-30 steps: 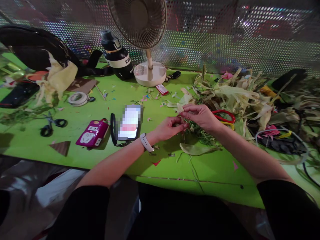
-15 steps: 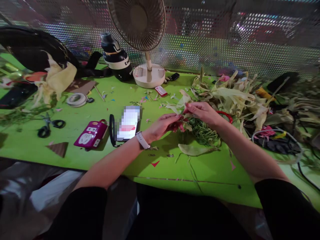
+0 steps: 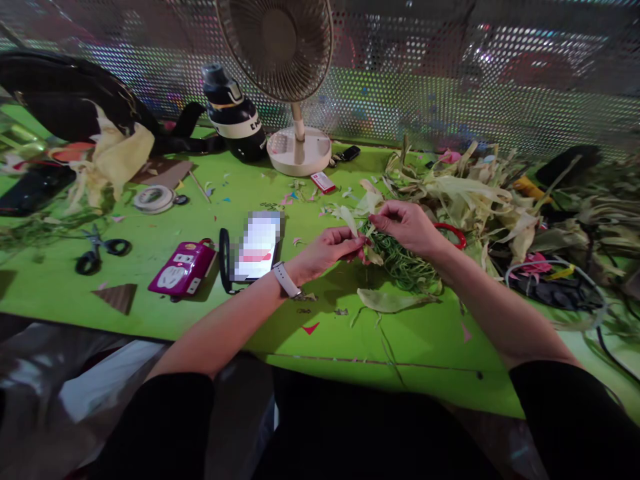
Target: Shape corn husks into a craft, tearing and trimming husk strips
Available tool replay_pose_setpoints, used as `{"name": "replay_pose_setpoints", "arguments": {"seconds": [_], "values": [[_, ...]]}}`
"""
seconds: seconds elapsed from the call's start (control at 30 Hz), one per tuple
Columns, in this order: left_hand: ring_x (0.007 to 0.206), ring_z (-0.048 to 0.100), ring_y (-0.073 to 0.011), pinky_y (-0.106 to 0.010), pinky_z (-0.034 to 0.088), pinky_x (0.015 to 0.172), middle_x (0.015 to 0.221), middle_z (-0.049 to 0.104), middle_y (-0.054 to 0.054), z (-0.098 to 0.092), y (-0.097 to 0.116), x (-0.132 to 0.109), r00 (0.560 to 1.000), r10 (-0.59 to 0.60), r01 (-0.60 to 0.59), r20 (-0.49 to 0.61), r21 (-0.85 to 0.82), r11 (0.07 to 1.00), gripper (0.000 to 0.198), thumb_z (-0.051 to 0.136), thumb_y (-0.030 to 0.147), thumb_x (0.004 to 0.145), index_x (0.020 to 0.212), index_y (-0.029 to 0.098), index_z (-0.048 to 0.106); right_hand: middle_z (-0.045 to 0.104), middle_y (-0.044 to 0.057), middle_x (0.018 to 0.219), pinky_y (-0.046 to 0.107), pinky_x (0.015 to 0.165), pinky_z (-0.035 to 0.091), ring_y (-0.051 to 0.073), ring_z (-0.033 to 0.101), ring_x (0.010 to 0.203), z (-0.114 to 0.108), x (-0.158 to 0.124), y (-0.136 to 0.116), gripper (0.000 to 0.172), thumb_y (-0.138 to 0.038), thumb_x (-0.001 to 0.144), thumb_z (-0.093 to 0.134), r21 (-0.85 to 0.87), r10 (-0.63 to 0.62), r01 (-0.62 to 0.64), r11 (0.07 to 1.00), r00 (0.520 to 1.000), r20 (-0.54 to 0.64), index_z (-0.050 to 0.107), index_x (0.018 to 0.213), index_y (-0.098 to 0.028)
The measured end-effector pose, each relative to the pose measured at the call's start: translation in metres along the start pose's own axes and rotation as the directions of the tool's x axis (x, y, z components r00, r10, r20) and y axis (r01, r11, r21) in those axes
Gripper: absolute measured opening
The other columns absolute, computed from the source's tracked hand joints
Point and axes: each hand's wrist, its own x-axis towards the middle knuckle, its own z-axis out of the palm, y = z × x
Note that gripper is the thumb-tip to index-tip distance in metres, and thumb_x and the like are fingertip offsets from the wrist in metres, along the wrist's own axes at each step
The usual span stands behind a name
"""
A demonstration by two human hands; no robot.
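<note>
My left hand (image 3: 336, 252), with a white band at the wrist, pinches a pale corn husk piece (image 3: 349, 220) that sticks up from its fingertips. Close by on the right, my right hand (image 3: 400, 223) is closed with thumb and finger together at the same husk, its fingertips almost touching the left ones. Under and behind the hands lies a tangle of thin green strands (image 3: 407, 263). A loose husk leaf (image 3: 393, 300) rests flat on the green table just nearer to me. A red ring (image 3: 451, 235) shows partly behind my right wrist.
A heap of dried husks (image 3: 470, 193) spreads at the right. A lit phone (image 3: 257, 247), a purple power socket block (image 3: 183, 270) and scissors (image 3: 99, 250) lie to the left. A fan (image 3: 299, 150) and a black bottle (image 3: 237, 127) stand at the back.
My left fingers have shifted slightly, and a husk strip now stands up above them. My right hand stays almost in place, its fingers drawn a little closer together.
</note>
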Motion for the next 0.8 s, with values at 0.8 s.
{"name": "replay_pose_setpoints", "arguments": {"seconds": [0.8], "values": [[0.060, 0.055, -0.0040, -0.017, 0.041, 0.059, 0.066, 0.065, 0.002, -0.007, -0.004, 0.012, 0.944, 0.039, -0.116, -0.327, -0.218, 0.969, 0.010, 0.075, 0.022, 0.078, 0.077, 0.015, 0.068, 0.055, 0.002, 0.076, 0.031, 0.075, 0.040, 0.016, 0.051, 0.076, 0.004, -0.003, 0.011, 0.031, -0.044, 0.079, 0.064, -0.078, -0.050, 0.070, 0.994, 0.971, 0.235, 0.055, 0.065, -0.018]]}}
